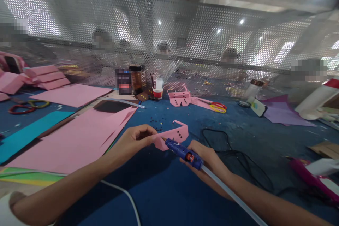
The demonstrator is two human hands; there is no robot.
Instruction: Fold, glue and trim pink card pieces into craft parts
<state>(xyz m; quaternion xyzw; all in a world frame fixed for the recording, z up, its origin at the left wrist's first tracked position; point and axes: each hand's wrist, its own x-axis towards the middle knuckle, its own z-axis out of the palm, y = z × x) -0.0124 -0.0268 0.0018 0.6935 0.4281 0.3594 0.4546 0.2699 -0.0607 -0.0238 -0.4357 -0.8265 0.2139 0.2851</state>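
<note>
My left hand [137,137] pinches the left end of a pair of pink paper glasses [173,136], marked with small black squares. In my right hand [205,155] is a blue glue gun [182,152], a long clear glue stick [230,190] running out of its back end. The gun's nozzle touches or nearly touches the glasses near my left fingertips; which of the two I cannot tell. Just beyond lie several tiny black squares [156,122] on the blue table. Farther back stands another pair of pink paper glasses [180,99].
Pink sheets [71,137] and a teal strip [34,130] cover the left side. Scissors [218,107] lie behind, others [22,107] at far left. A black cable [233,150] curls at right, near a magenta glue gun [312,176]. A perforated metal screen [185,42] stands behind.
</note>
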